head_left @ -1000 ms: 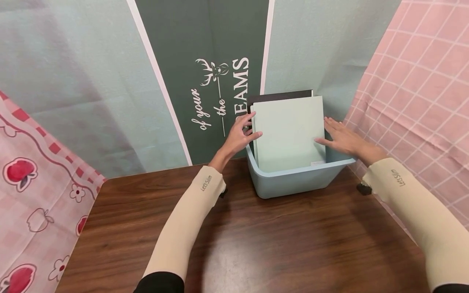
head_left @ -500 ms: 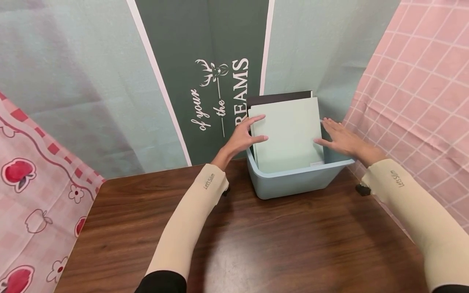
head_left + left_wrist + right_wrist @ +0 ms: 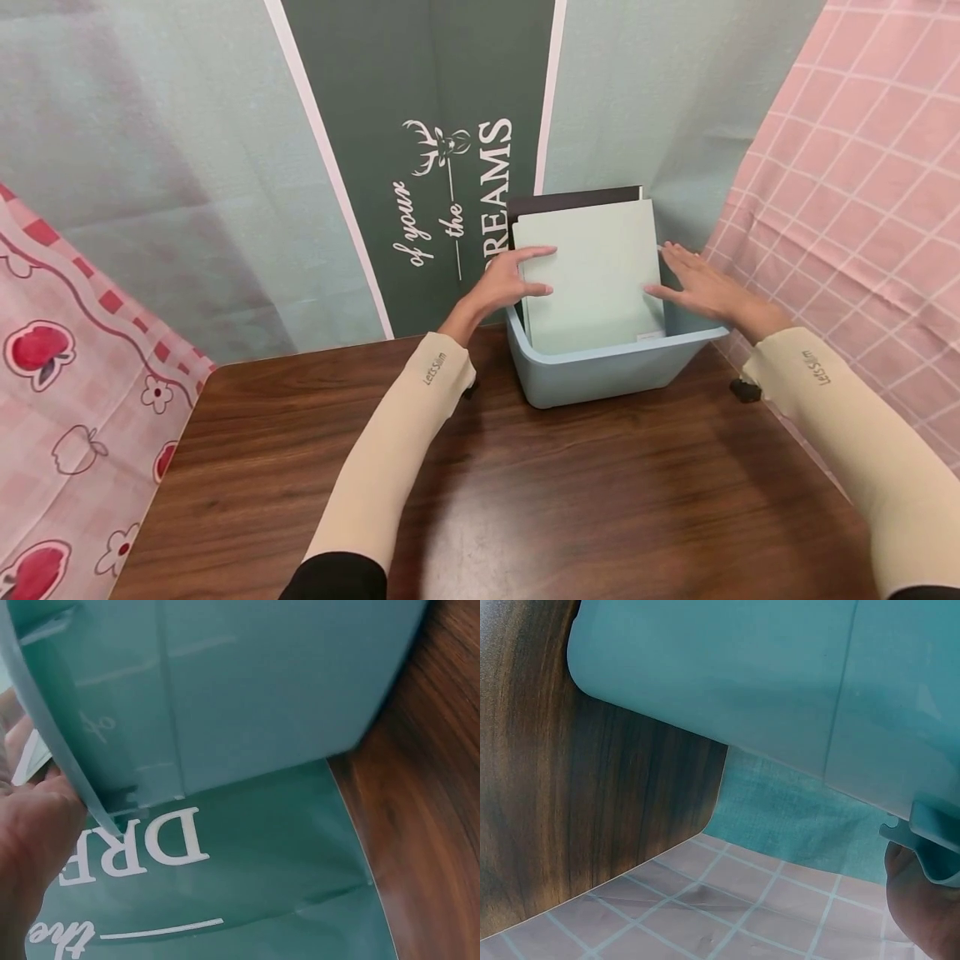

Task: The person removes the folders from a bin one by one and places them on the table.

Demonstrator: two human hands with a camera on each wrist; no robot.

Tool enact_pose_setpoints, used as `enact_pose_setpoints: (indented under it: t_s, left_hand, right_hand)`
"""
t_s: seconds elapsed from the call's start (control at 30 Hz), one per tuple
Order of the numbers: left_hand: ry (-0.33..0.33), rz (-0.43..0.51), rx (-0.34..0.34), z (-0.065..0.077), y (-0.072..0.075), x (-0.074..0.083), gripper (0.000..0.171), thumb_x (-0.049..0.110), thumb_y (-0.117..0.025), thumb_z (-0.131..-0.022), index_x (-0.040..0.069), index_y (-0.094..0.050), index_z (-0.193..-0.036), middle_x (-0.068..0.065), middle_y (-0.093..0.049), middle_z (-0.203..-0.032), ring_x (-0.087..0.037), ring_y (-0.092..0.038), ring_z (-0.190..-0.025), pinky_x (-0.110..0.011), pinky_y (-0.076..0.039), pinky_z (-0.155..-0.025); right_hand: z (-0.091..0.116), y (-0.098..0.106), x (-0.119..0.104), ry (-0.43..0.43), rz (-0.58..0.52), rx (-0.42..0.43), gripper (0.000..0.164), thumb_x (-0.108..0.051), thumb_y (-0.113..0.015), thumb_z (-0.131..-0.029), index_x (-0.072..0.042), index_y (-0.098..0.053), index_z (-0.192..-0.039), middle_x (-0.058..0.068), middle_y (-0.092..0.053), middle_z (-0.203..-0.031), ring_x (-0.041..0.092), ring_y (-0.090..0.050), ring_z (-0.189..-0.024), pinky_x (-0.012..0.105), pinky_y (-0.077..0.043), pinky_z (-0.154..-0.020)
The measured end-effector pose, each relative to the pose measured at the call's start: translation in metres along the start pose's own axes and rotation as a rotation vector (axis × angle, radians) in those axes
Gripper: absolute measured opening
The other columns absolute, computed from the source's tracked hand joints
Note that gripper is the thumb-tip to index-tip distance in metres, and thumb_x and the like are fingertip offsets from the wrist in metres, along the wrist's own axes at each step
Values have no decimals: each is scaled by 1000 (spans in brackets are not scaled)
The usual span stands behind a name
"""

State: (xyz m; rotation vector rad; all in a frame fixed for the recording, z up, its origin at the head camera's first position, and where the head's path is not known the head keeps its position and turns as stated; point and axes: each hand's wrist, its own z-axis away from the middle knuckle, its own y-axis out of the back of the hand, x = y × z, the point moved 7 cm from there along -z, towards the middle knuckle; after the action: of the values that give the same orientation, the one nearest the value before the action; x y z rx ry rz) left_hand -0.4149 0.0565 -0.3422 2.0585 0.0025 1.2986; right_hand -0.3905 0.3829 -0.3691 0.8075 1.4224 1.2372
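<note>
Books [image 3: 592, 275] stand upright in blue bin [image 3: 607, 371], hands alongside.

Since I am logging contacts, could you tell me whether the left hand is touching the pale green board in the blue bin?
Touching. In the head view, the left hand lays its straight fingers across the left edge of the pale green board, which stands in the blue bin.

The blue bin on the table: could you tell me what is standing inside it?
Inside the blue bin a pale green board stands upright, with a dark board behind it showing only its top edge. Both hands, left hand and right hand, touch the green board. The bin's bottom is hidden.
</note>
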Motion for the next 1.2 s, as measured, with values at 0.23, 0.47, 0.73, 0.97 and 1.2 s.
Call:
enact_pose_setpoints:
  t_s: [0.23, 0.47, 0.73, 0.97, 1.2]
  left_hand:
    - [47, -61, -24, -2, -5, 1, 60, 11, -85, -90, 18, -66, -147, 0, -59, -155, -15, -48, -148, -28, -41, -117]
    - [51, -106, 53, -2, -5, 1, 55, 5, -85, -89, 18, -71, -141, -2, -64, -149, -15, -54, -143, -27, -46, -113]
    - [75, -122, 100, -1, -5, -1, 54, 2, -84, -89, 19, -73, -139, -2, -66, -147, -16, -55, -142, -29, -47, -113]
    - [86, -116, 120, -2, -4, 0, 53, 2, -84, -90, 21, -73, -138, -1, -66, -146, -14, -55, -142, -28, -46, -114]
    - [114, -33, 153, -1, -2, 3, 53, -1, -84, -88, 21, -75, -135, -1, -67, -145, -14, -55, -142, -28, -48, -112]
  right_hand:
    - [0, 0, -3, 13, 5, 3, 102, -62, -48, -106, 4, 0, -167, 27, 4, -175, 44, 5, -162, 64, -1, -128]
    - [-2, 0, -3, 3, 5, -11, 102, -64, -45, -106, 2, 2, -168, 25, 7, -175, 42, 7, -162, 65, -1, -128]
    - [-3, -1, -3, 6, 39, -20, 101, -64, -46, -106, 0, 2, -168, 23, 9, -175, 43, 6, -162, 70, -5, -126]
    - [-1, 1, -3, -1, 49, -31, 101, -64, -44, -107, 0, 4, -168, 25, 10, -175, 45, 6, -162, 70, -5, -125]
    - [1, 1, -1, 3, 65, -36, 101, -64, -45, -106, 0, 4, -168, 24, 10, -175, 45, 5, -162, 69, -5, -126]
